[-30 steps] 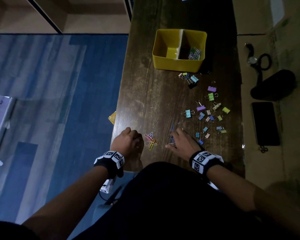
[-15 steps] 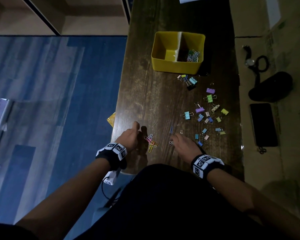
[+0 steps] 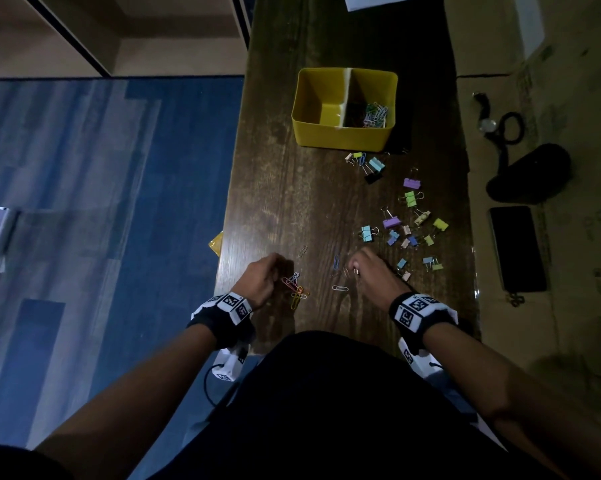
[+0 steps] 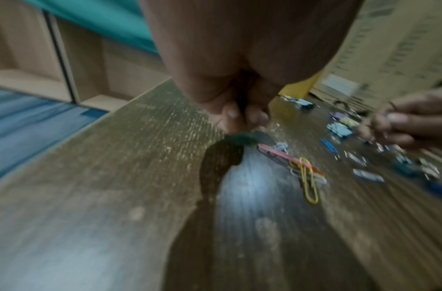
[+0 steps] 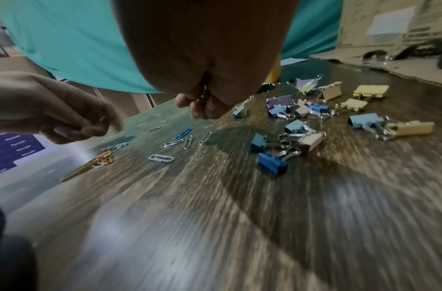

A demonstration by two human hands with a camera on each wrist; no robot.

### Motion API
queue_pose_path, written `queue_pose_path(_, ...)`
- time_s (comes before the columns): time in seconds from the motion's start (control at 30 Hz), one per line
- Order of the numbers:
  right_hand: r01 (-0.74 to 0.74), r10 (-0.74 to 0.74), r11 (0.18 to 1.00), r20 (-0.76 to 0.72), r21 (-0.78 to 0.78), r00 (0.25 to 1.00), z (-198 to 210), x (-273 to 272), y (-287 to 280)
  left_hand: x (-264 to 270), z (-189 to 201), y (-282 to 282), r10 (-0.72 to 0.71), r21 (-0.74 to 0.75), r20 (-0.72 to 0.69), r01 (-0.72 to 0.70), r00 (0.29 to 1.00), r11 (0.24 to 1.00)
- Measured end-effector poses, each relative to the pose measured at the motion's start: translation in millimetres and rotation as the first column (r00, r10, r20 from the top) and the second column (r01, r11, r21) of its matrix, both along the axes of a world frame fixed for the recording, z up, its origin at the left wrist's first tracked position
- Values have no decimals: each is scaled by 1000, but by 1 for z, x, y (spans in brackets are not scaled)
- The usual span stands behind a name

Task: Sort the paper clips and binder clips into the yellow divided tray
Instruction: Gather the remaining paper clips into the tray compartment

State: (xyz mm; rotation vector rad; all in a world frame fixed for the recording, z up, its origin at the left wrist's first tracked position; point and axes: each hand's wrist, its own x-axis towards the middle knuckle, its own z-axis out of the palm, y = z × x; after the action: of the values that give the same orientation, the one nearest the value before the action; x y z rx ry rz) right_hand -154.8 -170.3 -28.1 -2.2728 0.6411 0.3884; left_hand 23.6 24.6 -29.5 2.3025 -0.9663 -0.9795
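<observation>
The yellow divided tray (image 3: pixel 344 138) stands at the far middle of the table. Its right compartment holds paper clips (image 3: pixel 373 114); the left one shows bare. My left hand (image 3: pixel 278 271) (image 4: pixel 242 116) hovers with curled fingers at a pile of coloured paper clips (image 3: pixel 295 287) (image 4: pixel 302 165) and seems to pinch a clip. My right hand (image 3: pixel 354 268) (image 5: pixel 202 108) has its fingers curled round silver paper clips. Loose blue (image 5: pixel 182 133) and white (image 5: pixel 161 158) paper clips lie between the hands. Pastel binder clips (image 3: pixel 410 230) (image 5: pixel 314 110) are scattered to the right.
The wooden table's left edge (image 3: pixel 229 209) drops to a blue floor. Right of the table lie a black phone (image 3: pixel 517 247), a dark pouch (image 3: pixel 527 173) and a cable (image 3: pixel 500 133). White paper (image 3: pixel 378 0) sits at the far end.
My left hand has shifted right onto the coloured paper clip pile. My right hand has curled its fingers and risen off the table, and a white paper clip now shows beside it.
</observation>
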Motion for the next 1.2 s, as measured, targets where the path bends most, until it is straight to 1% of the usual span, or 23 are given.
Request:
queue_pose_path(0.07,14,-14,1000,16,17,1000,1,2,-1,-2,0,2,-71,3,45,71,996,997)
queue_pose_path(0.13,46,-46,996,-7,74,999,2,4,-1,-4,1,6,-179,39,88,177,980,984)
queue_pose_path(0.2,68,-63,987,-36,144,997,0,6,-1,-7,2,9,-277,115,175,260,945,959)
queue_pose_path(0.27,61,-54,987,-52,149,997,-5,8,1,-10,0,11,-324,162,275,289,905,944)
queue_pose_path(0.3,45,-37,989,-59,140,998,-8,7,1,-12,-1,12,-348,184,306,304,886,935)
queue_pose_path(0.37,-43,49,996,-66,81,997,-10,7,4,-16,-4,13,-417,252,332,347,846,903)
queue_pose_path(0.47,-200,197,975,-36,-100,980,-14,6,13,-24,-9,11,-452,309,374,350,810,884)
queue_pose_path(0.53,-284,271,940,-90,-191,958,-20,4,19,-28,-11,7,-434,307,374,332,820,892)
queue_pose_path(0.6,-366,343,893,-129,-262,930,-27,1,22,-30,-13,2,-410,304,347,313,843,900)
queue_pose_path(0.77,-375,349,888,-141,-267,926,-23,1,25,-30,-19,-5,-424,251,299,359,855,899)
queue_pose_path(0.8,-389,363,878,-144,-279,921,-21,1,26,-30,-18,-7,-407,238,273,349,872,907)
queue_pose_path(0.9,-416,397,855,-124,-310,909,-19,-1,24,-29,-11,-13,-285,168,193,254,939,952)
queue_pose_path(0.97,-370,367,893,-61,-255,928,-19,-2,19,-26,-6,-16,-208,86,188,195,960,977)
queue_pose_path(1.0,-321,325,923,-17,-210,946,-19,-3,17,-24,-5,-17,-169,46,177,164,970,985)
queue_pose_path(1.07,-188,193,978,51,-87,980,-16,-2,13,-16,-3,-18,-90,8,130,90,987,996)
queue_pose_path(1.13,-94,93,995,40,33,995,-11,3,9,-9,-3,-17,-25,-9,81,26,996,1000)
queue_pose_path(1.2,-68,67,989,6,131,998,-4,7,7,-3,-4,-14,27,-21,25,-27,999,999)
